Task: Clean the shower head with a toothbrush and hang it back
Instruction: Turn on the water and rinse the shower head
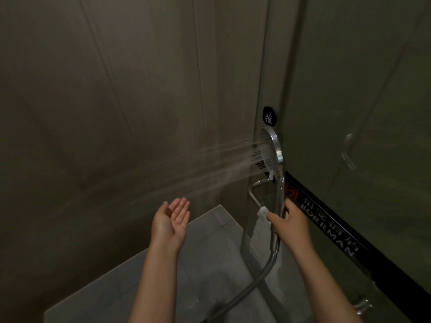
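1. Presently the shower head (268,152) is at right, mid-height, just beside the glass door (349,113); its face is turned left; spray (221,164) fans leftward and slightly down, toward the wall (116,89).
2. Right hand (289,220): wrapped round the lower handle (279,194), fingers and thumb curled about it; the grip sits just above the hose (251,285) joint; the hose droops to the near floor (210,252).
3. Left hand (171,220): held out palm up, fingers relaxed and together, holding nothing; fingertips look wet, lying just under the near edge of the spray.
4. Toothbrush: not made out; a white cloth (261,229) hangs by the door bar (253,194), touching or just beside the right thumb, cannot tell which.
5. Handling, judged: chromed, rigid and wet, so slippery; probably light enough for one hand; the hose likely drags at the lower end, and the push of the water may twist the face; best hold is mid-handle with a full wrap, as it is held here; the disc rim looks smooth and a poor purchase.
6. Risk, judged: a knock against the glass if the grip slips; keep the face turned away from the door while brushing.
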